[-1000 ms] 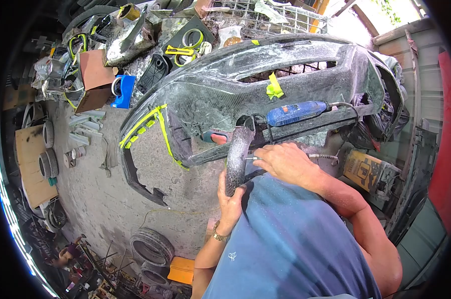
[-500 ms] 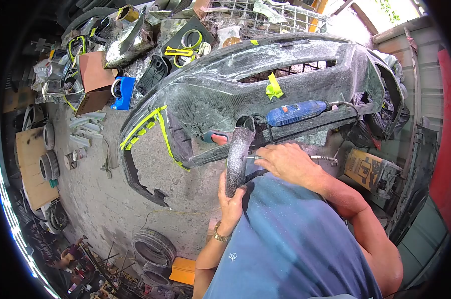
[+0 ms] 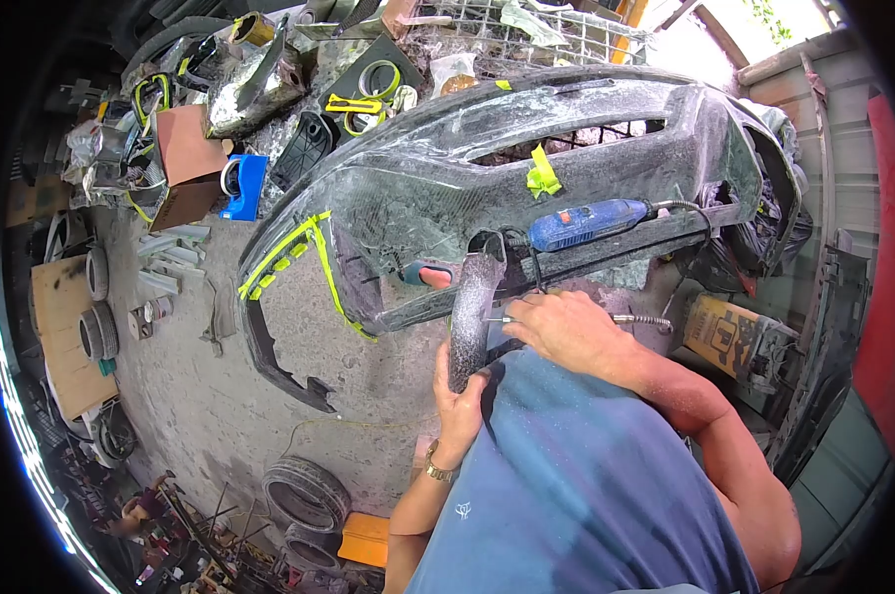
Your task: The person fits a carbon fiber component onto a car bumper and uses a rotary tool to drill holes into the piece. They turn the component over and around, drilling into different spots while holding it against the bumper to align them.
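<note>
The right hand (image 3: 566,332) is covering the grip of the thin tool (image 3: 499,320), so only its metal tip and a stretch of coiled shaft (image 3: 640,319) are showing. The left hand (image 3: 459,391) is wrapping the lower end of the curved speckled part (image 3: 472,307), hiding where it ends. Below both hands the blue shirt (image 3: 586,475) is blocking everything beneath. Far up and left of the hands, the heaped clutter (image 3: 121,148) is shrinking into shapes too small to tell. The print on the yellow box (image 3: 734,337) right of the right hand is blurring.

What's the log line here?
left hand: grip on curved part | right hand: flex-shaft handpiece tip at part | blue rotary tool: resting on bumper
</note>
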Available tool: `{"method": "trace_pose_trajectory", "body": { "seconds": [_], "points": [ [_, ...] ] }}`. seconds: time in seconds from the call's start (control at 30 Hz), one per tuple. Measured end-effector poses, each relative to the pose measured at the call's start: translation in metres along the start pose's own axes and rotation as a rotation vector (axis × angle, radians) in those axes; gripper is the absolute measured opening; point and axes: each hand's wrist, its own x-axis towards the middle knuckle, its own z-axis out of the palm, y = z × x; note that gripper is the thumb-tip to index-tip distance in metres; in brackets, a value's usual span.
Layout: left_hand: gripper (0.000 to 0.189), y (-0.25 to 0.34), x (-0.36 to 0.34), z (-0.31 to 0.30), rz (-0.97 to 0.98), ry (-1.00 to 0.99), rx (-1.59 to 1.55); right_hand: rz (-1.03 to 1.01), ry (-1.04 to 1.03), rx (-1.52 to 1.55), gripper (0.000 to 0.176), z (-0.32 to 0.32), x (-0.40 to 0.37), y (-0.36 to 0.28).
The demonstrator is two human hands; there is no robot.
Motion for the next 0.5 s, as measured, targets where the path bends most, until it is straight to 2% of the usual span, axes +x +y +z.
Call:
{"method": "trace_pose_trajectory", "body": {
  "seconds": [0.37, 0.5],
  "points": [
    [0.058, 0.0011, -0.0017, 0.0012, -0.017, 0.015, -0.016, 0.067, -0.031, -0.085, 0.026, -0.0042, 0.0022, -0.0030],
    [0.051, 0.0046, -0.0017, 0.0007, -0.039, -0.024, 0.000, -0.002, 0.008, -0.075, 0.026, -0.0038, -0.0039, -0.0017]
  ]
}}
